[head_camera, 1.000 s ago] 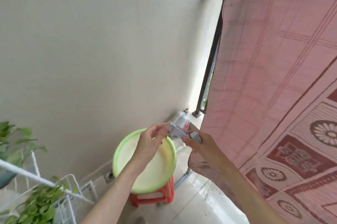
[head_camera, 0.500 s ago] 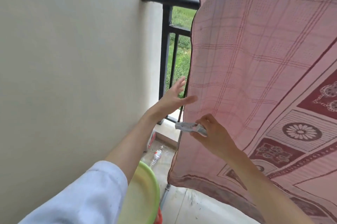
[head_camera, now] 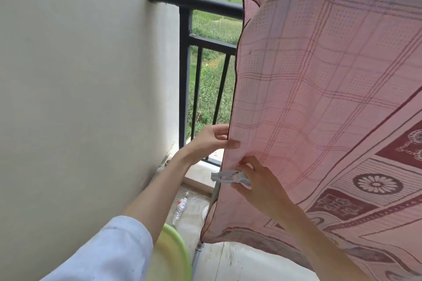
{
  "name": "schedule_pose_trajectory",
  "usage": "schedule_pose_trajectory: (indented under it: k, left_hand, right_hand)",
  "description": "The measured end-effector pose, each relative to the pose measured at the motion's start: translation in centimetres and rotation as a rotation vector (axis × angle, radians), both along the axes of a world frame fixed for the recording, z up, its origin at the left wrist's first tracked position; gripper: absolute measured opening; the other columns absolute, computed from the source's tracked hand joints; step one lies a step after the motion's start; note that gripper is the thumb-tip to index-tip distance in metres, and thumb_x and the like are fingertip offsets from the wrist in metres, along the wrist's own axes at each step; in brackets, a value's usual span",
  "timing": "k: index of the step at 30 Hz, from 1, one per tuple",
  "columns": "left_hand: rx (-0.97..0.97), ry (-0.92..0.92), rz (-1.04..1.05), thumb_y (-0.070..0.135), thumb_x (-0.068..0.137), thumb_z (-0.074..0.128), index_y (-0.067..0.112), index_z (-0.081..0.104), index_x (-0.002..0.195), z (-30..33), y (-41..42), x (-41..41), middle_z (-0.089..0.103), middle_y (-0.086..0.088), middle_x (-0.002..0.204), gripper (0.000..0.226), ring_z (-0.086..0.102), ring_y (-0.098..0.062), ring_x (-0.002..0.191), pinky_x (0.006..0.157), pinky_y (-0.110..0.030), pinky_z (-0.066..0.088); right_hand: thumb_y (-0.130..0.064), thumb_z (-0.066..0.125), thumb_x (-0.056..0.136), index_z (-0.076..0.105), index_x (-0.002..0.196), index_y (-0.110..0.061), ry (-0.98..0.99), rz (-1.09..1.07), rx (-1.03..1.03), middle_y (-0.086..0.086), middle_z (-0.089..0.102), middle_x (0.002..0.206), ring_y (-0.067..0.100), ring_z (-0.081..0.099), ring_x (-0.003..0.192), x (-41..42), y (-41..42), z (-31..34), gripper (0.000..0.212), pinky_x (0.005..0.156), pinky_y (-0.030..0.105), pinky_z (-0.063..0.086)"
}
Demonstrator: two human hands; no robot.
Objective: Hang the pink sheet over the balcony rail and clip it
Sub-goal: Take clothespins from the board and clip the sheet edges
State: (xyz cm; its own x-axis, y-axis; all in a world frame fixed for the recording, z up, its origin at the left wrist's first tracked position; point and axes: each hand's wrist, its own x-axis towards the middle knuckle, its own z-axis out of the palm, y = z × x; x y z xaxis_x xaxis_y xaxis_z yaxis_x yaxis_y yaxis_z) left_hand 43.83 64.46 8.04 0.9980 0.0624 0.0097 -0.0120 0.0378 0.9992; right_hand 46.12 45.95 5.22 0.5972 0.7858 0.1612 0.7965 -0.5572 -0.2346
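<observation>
The pink sheet [head_camera: 319, 79], checked with dark red patterned borders, hangs draped over the black balcony rail [head_camera: 198, 3] and covers its right part. My left hand [head_camera: 211, 141] pinches the sheet's left edge, thumb on the front of the cloth. Just below, my right hand [head_camera: 258, 180] holds a grey clothes clip [head_camera: 226, 177] against the same edge, its jaws pointing left.
A pale wall [head_camera: 80, 97] fills the left side. Black vertical bars [head_camera: 196, 88] stand between wall and sheet, with green fields beyond. A green basin [head_camera: 175, 255] sits low near my left sleeve. A plastic bottle [head_camera: 180, 207] lies on the floor.
My left hand has moved from open beside the bars to gripping the sheet's left edge. My right hand with the clip has stayed near that edge. The view rose from basin to rail.
</observation>
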Motion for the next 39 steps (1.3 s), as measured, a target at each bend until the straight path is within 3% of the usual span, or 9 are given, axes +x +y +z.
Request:
schedule_pose_trajectory:
  k: [11, 14, 16, 20, 23, 25, 30, 36, 39]
  left_hand:
    - [0.129, -0.137, 0.172, 0.0, 0.069, 0.075, 0.021, 0.071, 0.072, -1.6, 2.0, 0.7, 0.071, 0.01, 0.069, 0.021, 0.066, -0.01, 0.073, 0.075, -0.022, 0.055]
    - [0.196, -0.178, 0.197, 0.008, 0.073, 0.075, 0.026, 0.068, 0.073, -1.9, 2.3, -0.1, 0.07, 0.008, 0.072, 0.018, 0.066, -0.011, 0.071, 0.073, -0.022, 0.056]
    - [0.185, -0.17, 0.204, 0.011, 0.074, 0.073, 0.027, 0.067, 0.074, -1.9, 3.3, -0.7, 0.069, 0.013, 0.069, 0.017, 0.066, -0.008, 0.07, 0.072, -0.02, 0.055]
    - [0.201, -0.121, 0.17, 0.013, 0.074, 0.073, 0.025, 0.066, 0.072, -1.2, 4.1, -1.2, 0.069, 0.009, 0.068, 0.015, 0.064, -0.005, 0.067, 0.066, -0.016, 0.052]
    - [0.233, -0.097, 0.159, 0.015, 0.075, 0.073, 0.022, 0.066, 0.072, -0.7, 4.0, -1.3, 0.07, 0.0, 0.074, 0.011, 0.064, -0.006, 0.068, 0.063, -0.014, 0.049]
    - [0.24, -0.067, 0.175, 0.018, 0.075, 0.074, 0.021, 0.067, 0.073, -0.6, 4.0, -1.3, 0.071, -0.005, 0.079, 0.008, 0.066, -0.015, 0.074, 0.071, -0.025, 0.053]
    - [0.248, -0.023, 0.211, 0.021, 0.075, 0.074, 0.016, 0.068, 0.075, -0.3, 3.5, -1.7, 0.071, -0.006, 0.079, 0.008, 0.065, -0.017, 0.077, 0.079, -0.033, 0.052]
    - [0.238, 0.011, 0.271, 0.021, 0.075, 0.074, 0.019, 0.067, 0.072, 0.4, 3.0, -2.1, 0.067, 0.005, 0.07, 0.008, 0.061, -0.003, 0.066, 0.067, -0.014, 0.048]
    - [0.306, -0.027, 0.302, 0.024, 0.077, 0.073, 0.021, 0.068, 0.073, 0.4, 2.8, -2.5, 0.067, 0.008, 0.071, 0.008, 0.057, 0.001, 0.064, 0.068, -0.019, 0.048]
  right_hand:
    - [-0.035, 0.064, 0.083, 0.061, 0.113, -0.015, 0.063, -0.21, 0.07, 0.0, 0.055, 0.117, 0.019, 0.061, 0.094, -1.4, 2.3, -2.6, 0.036, 0.077, 0.033, 0.05]
    - [-0.036, 0.062, 0.084, 0.062, 0.111, -0.018, 0.136, -0.299, 0.167, -0.005, 0.057, 0.109, 0.011, 0.057, 0.091, -2.2, 2.9, -2.6, 0.033, 0.076, 0.022, 0.047]
    - [-0.033, 0.063, 0.085, 0.063, 0.103, -0.021, 0.344, -0.454, 0.311, -0.012, 0.058, 0.091, 0.004, 0.052, 0.078, -3.4, 3.6, -2.6, 0.022, 0.066, 0.007, 0.037]
    - [-0.027, 0.066, 0.083, 0.059, 0.078, -0.01, 1.031, -0.656, 0.722, -0.011, 0.049, 0.053, 0.01, 0.038, 0.051, -6.4, 5.2, -3.7, 0.019, 0.051, 0.017, 0.032]
    - [-0.018, 0.064, 0.084, 0.058, 0.082, -0.005, 1.413, -0.659, 1.155, -0.001, 0.057, 0.061, 0.009, 0.036, 0.046, -8.1, 7.1, -4.7, 0.014, 0.048, 0.019, 0.034]
    - [-0.019, 0.078, 0.071, 0.057, 0.082, -0.005, 1.602, -0.627, 1.376, 0.001, 0.059, 0.06, 0.007, 0.038, 0.041, -8.5, 8.5, -5.0, 0.027, 0.044, 0.018, 0.036]
    - [-0.032, 0.096, 0.028, 0.07, 0.066, -0.005, 1.792, -0.496, 1.676, 0.004, 0.059, 0.06, 0.008, 0.041, 0.039, -8.6, 11.0, -5.2, 0.053, 0.041, 0.019, 0.04]
    - [-0.026, 0.078, 0.059, 0.064, 0.073, -0.005, 1.87, -0.464, 1.805, 0.002, 0.055, 0.06, 0.008, 0.039, 0.04, -8.8, 12.9, -3.9, 0.03, 0.044, 0.018, 0.035]
    - [-0.025, 0.068, 0.067, 0.059, 0.075, -0.007, 1.888, -0.473, 1.917, 0.0, 0.052, 0.06, 0.008, 0.038, 0.04, -8.5, 13.3, -3.2, 0.022, 0.045, 0.019, 0.034]
